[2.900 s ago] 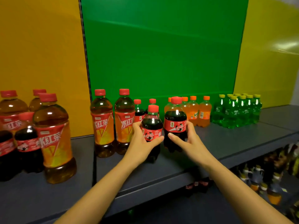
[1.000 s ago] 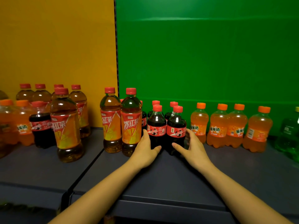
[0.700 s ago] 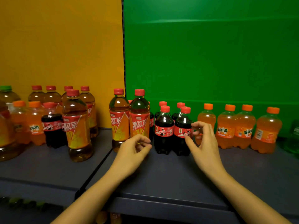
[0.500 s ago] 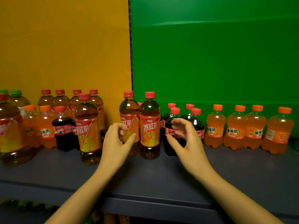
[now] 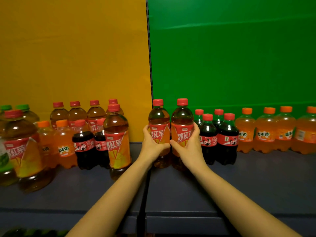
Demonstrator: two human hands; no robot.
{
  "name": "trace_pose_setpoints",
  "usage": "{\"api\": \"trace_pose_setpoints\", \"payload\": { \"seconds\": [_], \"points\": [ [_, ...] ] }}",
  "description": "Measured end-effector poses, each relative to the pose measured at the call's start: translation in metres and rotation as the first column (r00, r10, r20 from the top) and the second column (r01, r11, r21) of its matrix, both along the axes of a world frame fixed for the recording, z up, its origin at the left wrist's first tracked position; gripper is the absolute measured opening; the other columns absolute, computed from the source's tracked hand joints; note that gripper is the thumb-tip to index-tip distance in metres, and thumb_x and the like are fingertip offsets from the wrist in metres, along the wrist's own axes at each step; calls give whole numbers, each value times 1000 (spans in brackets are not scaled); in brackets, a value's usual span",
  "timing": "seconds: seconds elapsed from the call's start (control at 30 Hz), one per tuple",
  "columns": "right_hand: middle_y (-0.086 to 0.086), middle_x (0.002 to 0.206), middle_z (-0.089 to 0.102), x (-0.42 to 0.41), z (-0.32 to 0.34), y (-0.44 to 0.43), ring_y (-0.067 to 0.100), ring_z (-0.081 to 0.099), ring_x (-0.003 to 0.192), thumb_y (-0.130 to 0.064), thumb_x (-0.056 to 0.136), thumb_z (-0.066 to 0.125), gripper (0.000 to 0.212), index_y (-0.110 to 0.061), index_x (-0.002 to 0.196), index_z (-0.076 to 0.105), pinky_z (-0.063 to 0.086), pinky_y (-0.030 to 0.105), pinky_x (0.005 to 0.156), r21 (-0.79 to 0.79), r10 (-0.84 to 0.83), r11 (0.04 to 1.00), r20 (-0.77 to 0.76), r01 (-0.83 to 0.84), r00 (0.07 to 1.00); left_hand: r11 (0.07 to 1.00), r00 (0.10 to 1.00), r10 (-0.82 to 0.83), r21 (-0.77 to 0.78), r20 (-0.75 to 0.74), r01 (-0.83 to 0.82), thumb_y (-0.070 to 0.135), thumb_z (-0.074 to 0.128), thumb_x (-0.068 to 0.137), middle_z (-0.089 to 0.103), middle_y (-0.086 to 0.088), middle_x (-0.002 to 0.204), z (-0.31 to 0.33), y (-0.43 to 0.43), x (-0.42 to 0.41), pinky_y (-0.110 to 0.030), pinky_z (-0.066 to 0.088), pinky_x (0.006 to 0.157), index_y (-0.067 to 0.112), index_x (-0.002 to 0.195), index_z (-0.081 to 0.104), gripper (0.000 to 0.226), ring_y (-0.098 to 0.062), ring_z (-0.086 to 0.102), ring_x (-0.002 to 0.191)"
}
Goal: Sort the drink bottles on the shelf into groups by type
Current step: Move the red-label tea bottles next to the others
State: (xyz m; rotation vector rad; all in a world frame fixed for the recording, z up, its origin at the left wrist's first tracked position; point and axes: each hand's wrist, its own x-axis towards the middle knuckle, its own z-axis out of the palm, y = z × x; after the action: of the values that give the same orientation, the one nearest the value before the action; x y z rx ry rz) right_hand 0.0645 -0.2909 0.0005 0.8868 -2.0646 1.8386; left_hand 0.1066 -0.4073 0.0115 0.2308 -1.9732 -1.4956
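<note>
Left hand (image 5: 152, 145) and right hand (image 5: 189, 145) each wrapped round a tall iced-tea bottle (image 5: 159, 132) (image 5: 182, 132) mid-shelf (image 5: 256, 182), beside the colas (image 5: 227, 139); full, likely heavy, slick plastic; label band grips best.

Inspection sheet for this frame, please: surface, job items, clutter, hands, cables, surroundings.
Surface: dark shelf, seam down the middle.
Job's things: two iced tea bottles at centre; cola bottles and orange soda bottles to their right; mixed tea, cola and orange soda on the left.
Clutter: nothing seen.
Hands: left hand wraps one tea bottle, right hand the other.
Cables: nothing seen.
Surroundings: yellow panel, green panel behind.
</note>
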Motion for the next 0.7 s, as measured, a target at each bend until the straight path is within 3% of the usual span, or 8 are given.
{"api": "trace_pose_setpoints", "payload": {
  "seconds": [0.13, 0.23, 0.4, 0.57, 0.7],
  "points": [
    [7, 133, 47, -4, -11, -6, 22, 50, 119, -21, 76, 73, 83, -15, 140, 19, 44, 36, 98, 16, -52, 999, 55, 51, 997, 996, 1000, -11, 83, 9, 10, 0, 78, 62, 56, 4, 94, -3, -5, -5, -19, 44, 65, 20, 109, 41, 63, -14, 58, 90],
    [5, 129, 51, -4, -15, -6, 22, 53, 116, -29, 76, 72, 80, -16, 138, 22, 46, 44, 98, 22, -67, 998, 71, 66, 995, 996, 1000, -7, 85, 11, 6, 2, 78, 63, 55, 5, 91, -3, -5, -5, -18, 43, 63, 19, 108, 42, 61, -11, 57, 86],
    [5, 124, 54, 4, -13, 1, 21, 56, 111, -29, 76, 72, 76, -16, 135, 25, 49, 39, 93, 25, -57, 998, 71, 55, 996, 997, 1000, -15, 77, -12, 16, 5, 79, 62, 58, -1, 102, -6, 1, 9, -19, 45, 67, 19, 113, 43, 64, -14, 58, 92],
    [1, 117, 56, 23, -13, 14, 16, 57, 105, -23, 78, 71, 65, -16, 128, 31, 47, 24, 84, -7, 15, 1000, 51, -15, 999, 1000, 1000, -1, -2, -31, 1, 9, 80, 62, 60, -1, 107, -9, 9, 35, -27, 50, 81, 20, 116, 42, 67, -14, 59, 98],
    [-9, 105, 56, 39, -10, 24, 4, 56, 95, -14, 81, 67, 54, -22, 120, 31, 47, 7, 63, -66, 154, 987, 84, -149, 984, 996, 998, -9, -92, -58, 4, 13, 80, 64, 60, 9, 101, -8, 17, 61, -11, 49, 70, 22, 116, 42, 66, -1, 60, 91]
  ]
}}
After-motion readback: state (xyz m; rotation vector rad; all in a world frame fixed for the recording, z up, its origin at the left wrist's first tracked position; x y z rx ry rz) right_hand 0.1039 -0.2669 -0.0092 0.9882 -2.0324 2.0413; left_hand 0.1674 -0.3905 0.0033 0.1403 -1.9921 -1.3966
